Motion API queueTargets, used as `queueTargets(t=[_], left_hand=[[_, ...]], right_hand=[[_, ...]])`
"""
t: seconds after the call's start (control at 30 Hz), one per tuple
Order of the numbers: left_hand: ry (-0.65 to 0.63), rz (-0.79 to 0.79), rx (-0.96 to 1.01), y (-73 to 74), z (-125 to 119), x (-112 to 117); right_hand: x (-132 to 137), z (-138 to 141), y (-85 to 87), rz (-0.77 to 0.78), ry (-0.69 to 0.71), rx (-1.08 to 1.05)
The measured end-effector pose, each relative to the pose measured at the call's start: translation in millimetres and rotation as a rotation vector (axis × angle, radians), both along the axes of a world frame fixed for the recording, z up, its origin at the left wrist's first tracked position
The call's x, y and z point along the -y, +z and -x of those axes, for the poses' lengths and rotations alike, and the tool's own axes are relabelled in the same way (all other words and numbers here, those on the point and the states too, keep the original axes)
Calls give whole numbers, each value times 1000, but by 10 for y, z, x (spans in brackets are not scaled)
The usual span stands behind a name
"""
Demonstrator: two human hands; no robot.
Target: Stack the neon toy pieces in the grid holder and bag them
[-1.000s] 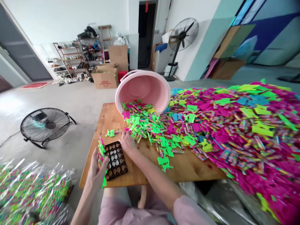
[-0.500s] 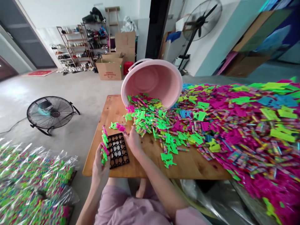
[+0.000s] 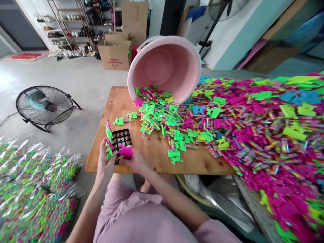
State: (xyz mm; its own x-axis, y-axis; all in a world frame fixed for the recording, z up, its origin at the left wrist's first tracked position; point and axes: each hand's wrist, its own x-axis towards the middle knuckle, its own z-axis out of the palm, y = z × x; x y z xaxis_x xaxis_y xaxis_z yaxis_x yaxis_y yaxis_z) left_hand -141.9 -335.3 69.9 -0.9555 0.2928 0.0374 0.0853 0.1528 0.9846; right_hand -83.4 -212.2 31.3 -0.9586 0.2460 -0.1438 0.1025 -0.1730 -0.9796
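Note:
A black tray (image 3: pixel 127 135) with a grid of round holes lies near the table's left front. Along its left side stands a row of green and pink plastic pieces (image 3: pixel 108 132). My left hand (image 3: pixel 104 165) is closed around the near end of that row, at the tray's corner. Whether these pieces sit in the holes is hidden. Over the tray's near right part, my right hand (image 3: pixel 136 162) pinches a bright pink plastic piece (image 3: pixel 126 151). Two green pieces (image 3: pixel 118 120) lie just beyond the tray, with candy-coloured tubes attached.
A pink tub (image 3: pixel 164 67) lies tipped on its side, spilling green pieces onto the wooden table (image 3: pixel 157 162). A large heap of coloured pieces (image 3: pixel 253 125) covers the right. Plastic-wrapped filled trays (image 3: pixel 37 182) and a black floor fan (image 3: pixel 48 104) are on the left.
My right hand has come back from beyond the tray to its near right part, bringing a pink piece. The left hand stays at the row. The view has tilted down.

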Motion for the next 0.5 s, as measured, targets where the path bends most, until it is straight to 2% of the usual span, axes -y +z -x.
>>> queueTargets(t=[0.13, 0.27, 0.37, 0.5], left_hand=[[-45, -39, 64, 73, 3, 26], [-40, -21, 118, 163, -26, 46], [4, -35, 114, 161, -46, 18], [16, -13, 59, 80, -34, -7]], right_hand=[[29, 26, 10, 8, 36, -27], [-109, -22, 7, -163, -41, 19], [-183, -60, 35, -232, 20, 70], [-138, -42, 48, -134, -7, 52]])
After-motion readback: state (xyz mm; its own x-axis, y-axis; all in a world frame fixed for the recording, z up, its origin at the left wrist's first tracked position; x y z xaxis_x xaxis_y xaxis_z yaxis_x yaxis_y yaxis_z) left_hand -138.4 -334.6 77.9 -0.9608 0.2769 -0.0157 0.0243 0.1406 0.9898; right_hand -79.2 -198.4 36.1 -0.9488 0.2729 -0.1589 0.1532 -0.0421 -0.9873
